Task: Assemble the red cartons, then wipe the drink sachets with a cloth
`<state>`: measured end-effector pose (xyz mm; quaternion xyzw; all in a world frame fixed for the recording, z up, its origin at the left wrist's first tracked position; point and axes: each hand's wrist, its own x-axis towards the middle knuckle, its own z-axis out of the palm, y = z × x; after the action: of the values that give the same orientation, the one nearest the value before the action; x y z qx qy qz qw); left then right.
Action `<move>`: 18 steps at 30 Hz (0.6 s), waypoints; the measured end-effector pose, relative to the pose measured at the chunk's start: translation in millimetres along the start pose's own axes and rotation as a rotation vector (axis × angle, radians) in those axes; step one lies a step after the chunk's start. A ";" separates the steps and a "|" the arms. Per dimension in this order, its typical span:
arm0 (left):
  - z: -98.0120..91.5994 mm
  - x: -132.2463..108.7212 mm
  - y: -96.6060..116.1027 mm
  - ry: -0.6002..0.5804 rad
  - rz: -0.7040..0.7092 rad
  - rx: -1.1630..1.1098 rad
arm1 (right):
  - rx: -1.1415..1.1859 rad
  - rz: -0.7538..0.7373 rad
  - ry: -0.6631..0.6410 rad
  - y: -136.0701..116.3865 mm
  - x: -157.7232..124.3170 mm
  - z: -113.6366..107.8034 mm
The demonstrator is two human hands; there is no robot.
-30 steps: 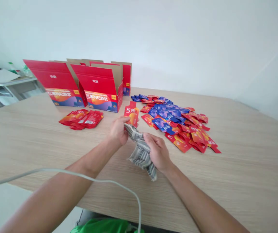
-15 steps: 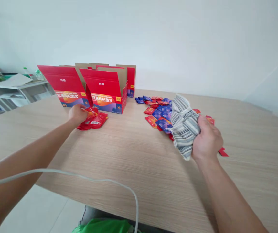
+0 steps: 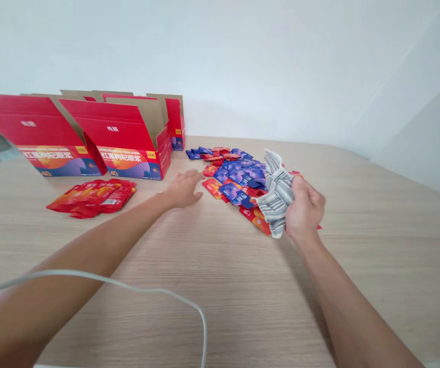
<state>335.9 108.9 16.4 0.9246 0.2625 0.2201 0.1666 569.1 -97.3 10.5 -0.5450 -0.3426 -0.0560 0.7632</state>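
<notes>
My right hand point(image 3: 304, 208) is closed round a bunched grey-and-white striped cloth point(image 3: 276, 197), held just over the near edge of a loose heap of red and blue sachets point(image 3: 239, 176). My left hand point(image 3: 183, 188) reaches forward across the wooden table point(image 3: 220, 286), fingers stretched out and empty, its fingertips close to the left edge of that heap. A neat pile of red sachets point(image 3: 93, 197) lies to the left of that hand, apart from it.
Two open red cartons point(image 3: 128, 140) point(image 3: 31, 135) stand at the back left, with a third point(image 3: 174, 120) behind them. A grey cable point(image 3: 128, 286) arcs across the near foreground. A white wall runs behind the table.
My left hand has left the red sachet pile and swung right toward the mixed heap. My right hand has bunched the cloth tighter. The view has shifted right.
</notes>
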 end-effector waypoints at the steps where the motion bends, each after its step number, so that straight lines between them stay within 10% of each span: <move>1: 11.4 13.9 6.0 -0.070 0.023 -0.017 | -0.026 -0.003 -0.019 -1.7 -5.1 0.3; 8: 34.6 56.5 14.2 -0.318 0.012 0.033 | -0.200 -0.131 -0.307 -16.1 -20.0 3.5; 18: -2.0 -3.5 0.1 -0.232 -0.119 0.040 | -0.147 -0.093 -0.341 -19.6 -27.2 8.6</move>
<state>332.2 107.3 17.0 0.9298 0.3002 0.0960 0.1903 535.5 -105.5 11.6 -0.5847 -0.4866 -0.0229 0.6487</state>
